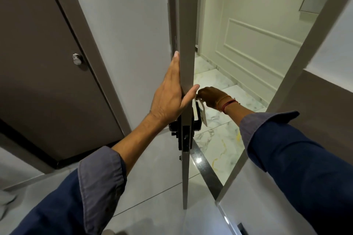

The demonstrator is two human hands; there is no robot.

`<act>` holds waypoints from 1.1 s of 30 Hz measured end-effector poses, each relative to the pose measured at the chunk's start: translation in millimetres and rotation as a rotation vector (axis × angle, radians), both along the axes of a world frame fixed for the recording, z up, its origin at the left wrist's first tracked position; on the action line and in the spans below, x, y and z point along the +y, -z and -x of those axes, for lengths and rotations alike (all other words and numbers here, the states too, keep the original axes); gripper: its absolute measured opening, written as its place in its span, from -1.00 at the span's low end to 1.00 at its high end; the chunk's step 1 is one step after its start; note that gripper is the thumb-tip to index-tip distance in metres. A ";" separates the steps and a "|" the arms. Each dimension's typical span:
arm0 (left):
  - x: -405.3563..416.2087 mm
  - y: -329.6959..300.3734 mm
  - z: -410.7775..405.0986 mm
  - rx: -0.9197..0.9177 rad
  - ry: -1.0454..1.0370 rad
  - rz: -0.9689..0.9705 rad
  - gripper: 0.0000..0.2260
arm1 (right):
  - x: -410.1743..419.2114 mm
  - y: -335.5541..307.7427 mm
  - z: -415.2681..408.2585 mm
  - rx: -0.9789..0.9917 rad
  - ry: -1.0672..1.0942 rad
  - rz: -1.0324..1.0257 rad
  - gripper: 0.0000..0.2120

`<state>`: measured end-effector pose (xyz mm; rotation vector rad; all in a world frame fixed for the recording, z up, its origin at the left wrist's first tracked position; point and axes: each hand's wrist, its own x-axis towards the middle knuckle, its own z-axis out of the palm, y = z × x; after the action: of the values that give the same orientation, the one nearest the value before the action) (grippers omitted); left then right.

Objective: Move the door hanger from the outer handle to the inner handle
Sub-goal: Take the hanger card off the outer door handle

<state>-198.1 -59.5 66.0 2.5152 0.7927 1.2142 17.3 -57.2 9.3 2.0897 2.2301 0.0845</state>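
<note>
Door [186, 44] is standing open, seen edge-on, running down the middle of the view. You are bracing it with your left hand [172, 93]: palm flat against the near face, fingers stretched up along the edge, thumb [192, 92] hooking round the edge to the far side. That hand is spread wide and is gripping nothing but the door itself.

Your right hand [211, 97] is reaching round the far side of the door, just above the outer handle [197, 120]. Its fingers are curling in toward the top of the hanger [203, 114], and appear to be pinching it, though the fingertips are hidden behind your left thumb and the door edge, so you cannot tell for sure how tight the hold is. A red thread and a thin gold band are sitting on that wrist.

The hanger is a pale card hanging on the far, corridor side, against the black outer handle, tilting slightly away from the door. Whether its loop is on the handle or lifted clear cannot be told from here.

The inner handle [174, 127] is showing only as a black stub on the near side, under your left wrist, with the black lock plate [185, 138] on the door edge between the two handles.

Both sleeves are dark blue, cuffs turned back. Marble floor [219, 139] is lying beyond the door, a brown door with a round metal knob [77, 59] off to the left.
</note>
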 end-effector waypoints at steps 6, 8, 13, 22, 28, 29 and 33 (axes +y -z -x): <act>3.2 7.8 -2.8 -0.040 0.016 0.037 -0.18 | 5.8 -3.0 -12.7 0.026 0.050 -0.045 -0.77; 4.1 11.0 -3.4 -0.066 0.046 0.052 -0.19 | -4.8 -9.4 -18.0 0.016 0.069 -0.058 -0.90; -4.0 13.3 -7.5 -0.176 0.119 0.057 -0.23 | -51.6 -37.2 -28.5 0.091 0.167 0.094 -0.94; -61.4 36.8 -9.2 -0.202 0.250 -0.541 -0.54 | -188.4 -96.6 -19.5 0.249 0.421 -0.001 -0.94; -131.7 92.9 -30.8 0.347 0.875 0.679 -0.79 | -314.5 -89.4 -4.8 0.651 0.646 -0.129 -0.92; -147.7 101.9 -35.9 0.375 0.946 0.751 -0.82 | -340.2 -84.0 -0.2 0.712 0.699 -0.148 -0.91; -231.2 127.3 -48.6 0.470 1.172 0.893 -0.81 | -452.1 -59.3 20.3 0.848 0.902 -0.264 -0.94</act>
<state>-149.5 -290.7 -61.3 1.8577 -0.1595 -0.1341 -3.0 -509.3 68.6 3.5224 1.2621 -0.7099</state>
